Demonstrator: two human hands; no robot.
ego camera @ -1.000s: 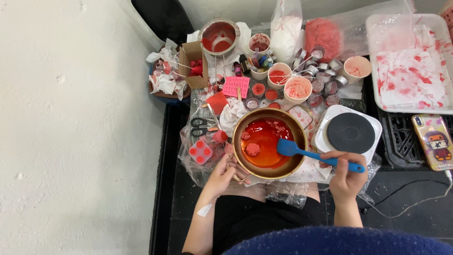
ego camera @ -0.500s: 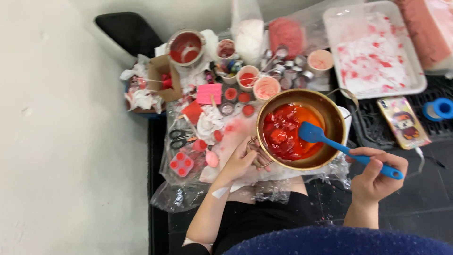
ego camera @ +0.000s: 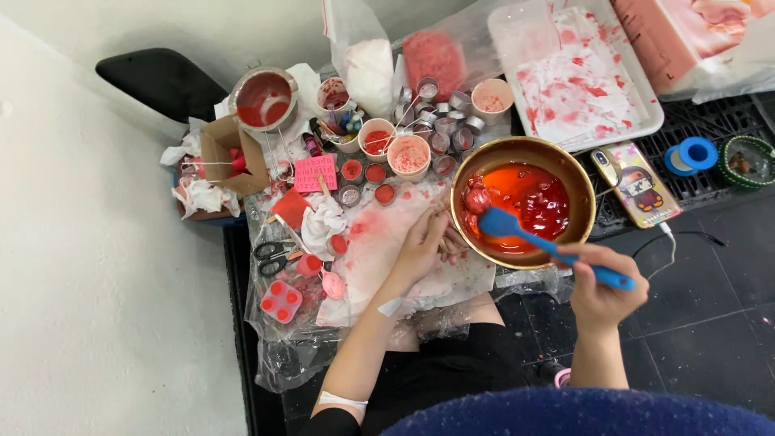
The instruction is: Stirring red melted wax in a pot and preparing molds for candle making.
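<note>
A gold metal pot [ego camera: 578, 179] holds red-orange melted wax with darker red lumps. My left hand [ego camera: 424, 245] grips the pot's handle at its left side, over stained white paper. My right hand [ego camera: 599, 288] is closed on the handle of a blue spatula [ego camera: 507, 224], whose blade dips into the wax at the pot's lower left, beside a red lump.
Behind the pot stand several small tins and paper cups of red wax [ego camera: 409, 155], a smaller metal pot [ego camera: 263, 98], a stained white tray [ego camera: 575, 73] and a phone [ego camera: 634, 182]. Scissors [ego camera: 274, 256] and a red-filled mould [ego camera: 281, 300] lie at left. A blue tape roll [ego camera: 691, 153] is at right.
The pot has moved right, off the spot in front of me and over the hotplate, with both hands following. The spatula blade shifted toward the pot's left side.
</note>
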